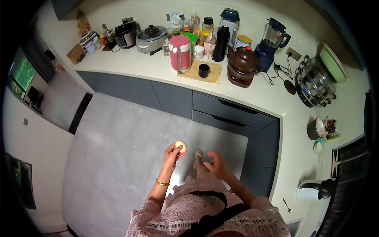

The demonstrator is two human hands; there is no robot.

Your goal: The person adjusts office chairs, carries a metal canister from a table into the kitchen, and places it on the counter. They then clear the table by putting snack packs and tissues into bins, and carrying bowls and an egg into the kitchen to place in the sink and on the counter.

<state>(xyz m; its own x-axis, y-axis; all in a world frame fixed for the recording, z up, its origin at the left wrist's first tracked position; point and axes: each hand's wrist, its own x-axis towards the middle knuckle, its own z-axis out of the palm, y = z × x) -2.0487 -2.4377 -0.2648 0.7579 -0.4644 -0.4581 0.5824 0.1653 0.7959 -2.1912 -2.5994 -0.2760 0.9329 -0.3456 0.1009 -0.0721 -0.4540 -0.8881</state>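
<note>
Held out over the floor, my left hand [170, 156] grips a pale, rounded egg [181, 144], thumb across its front. A gold bangle circles that wrist. To the right, my right hand [218, 165] hovers with nothing visible in it, its fingers curved and apart, slightly blurred. Both hands are in front of my pink lace dress [173, 211], away from the counter. Between them a leg and a light-coloured shoe [198, 153] show below.
Ahead runs a pale counter [158, 65] over grey cabinets. On it stand a pink kettle [180, 53], a small black cup [203, 70], a brown teapot [243, 61], a blender [272, 39] and a stacked steamer [316, 81]. At right lies a spoon [287, 205]. A doorway opens at left.
</note>
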